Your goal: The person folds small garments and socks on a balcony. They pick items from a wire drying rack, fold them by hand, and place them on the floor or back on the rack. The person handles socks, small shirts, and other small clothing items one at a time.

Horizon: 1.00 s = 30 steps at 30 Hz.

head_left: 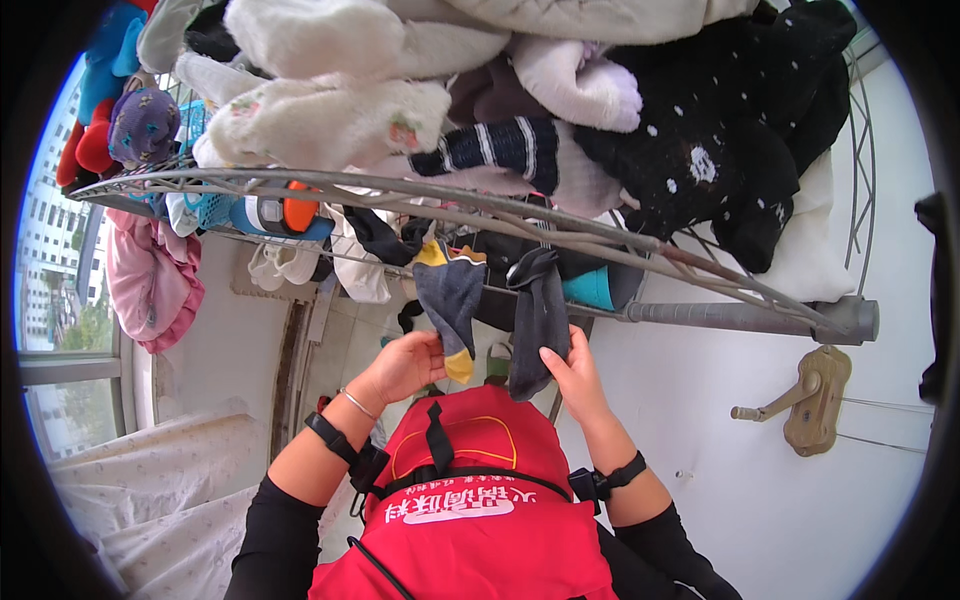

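A grey sock (pixel 450 298) with a yellow heel and toe hangs from the metal rack, its toe down. My left hand (pixel 408 366) is closed at its lower left edge, fingertips partly behind the fabric. Beside it a dark grey sock (pixel 538 320) hangs down too. My right hand (pixel 575 378) grips that one at its lower right side, thumb in front and fingers behind. Between the two socks there is a narrow gap. Another black sock (pixel 385 238) lies over the rack to the left of the grey one.
Above my hands runs the curved metal rack (pixel 440 192), piled with white fluffy clothes (pixel 330 120) and a black spotted garment (pixel 700 130). A pink garment (pixel 152 275) hangs at the left by the window. On the right wall sits a hand crank (pixel 815 400) with wires.
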Motion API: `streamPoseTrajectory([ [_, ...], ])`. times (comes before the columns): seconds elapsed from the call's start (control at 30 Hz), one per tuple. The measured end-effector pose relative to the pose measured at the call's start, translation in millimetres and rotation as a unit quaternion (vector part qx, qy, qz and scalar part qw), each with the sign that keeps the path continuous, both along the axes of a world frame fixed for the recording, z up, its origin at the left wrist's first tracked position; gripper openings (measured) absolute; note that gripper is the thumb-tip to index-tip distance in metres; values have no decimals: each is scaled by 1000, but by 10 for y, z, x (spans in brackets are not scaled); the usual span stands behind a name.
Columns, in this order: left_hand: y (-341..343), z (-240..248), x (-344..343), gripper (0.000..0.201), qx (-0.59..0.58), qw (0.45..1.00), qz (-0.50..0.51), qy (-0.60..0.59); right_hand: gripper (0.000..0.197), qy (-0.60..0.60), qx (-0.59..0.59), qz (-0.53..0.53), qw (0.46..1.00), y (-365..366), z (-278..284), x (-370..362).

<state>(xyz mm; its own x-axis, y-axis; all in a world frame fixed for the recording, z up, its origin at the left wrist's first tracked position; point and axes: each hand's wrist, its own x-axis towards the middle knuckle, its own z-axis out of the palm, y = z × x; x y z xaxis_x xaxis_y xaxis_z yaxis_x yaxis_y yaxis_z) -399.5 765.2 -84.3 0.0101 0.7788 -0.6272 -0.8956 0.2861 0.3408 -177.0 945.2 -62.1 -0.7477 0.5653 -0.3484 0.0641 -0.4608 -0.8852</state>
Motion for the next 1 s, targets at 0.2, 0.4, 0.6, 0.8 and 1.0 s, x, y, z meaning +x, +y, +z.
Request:
streamPoseTrajectory([
  [0.2, 15, 121, -62, 45, -17, 989, -38, 138, 61, 6, 11, 37, 999, 39, 67, 67],
  [0.4, 13, 180, 30, 32, 1, 976, -74, 203, 66, -51, 30, 94, 994, 11, 110, 126],
  [0.6, -150, 303, 86, 45, 56, 983, -69, 162, 58, -44, -3, 84, 996, -41, 95, 196],
  [0.8, -242, 409, -10, 46, 79, 978, -84, 175, 49, -35, -3, 122, 992, -4, 186, 240],
  [1.0, -304, 369, 5, 41, 49, 984, -42, 168, 45, -60, 11, 146, 987, 33, 201, 238],
])
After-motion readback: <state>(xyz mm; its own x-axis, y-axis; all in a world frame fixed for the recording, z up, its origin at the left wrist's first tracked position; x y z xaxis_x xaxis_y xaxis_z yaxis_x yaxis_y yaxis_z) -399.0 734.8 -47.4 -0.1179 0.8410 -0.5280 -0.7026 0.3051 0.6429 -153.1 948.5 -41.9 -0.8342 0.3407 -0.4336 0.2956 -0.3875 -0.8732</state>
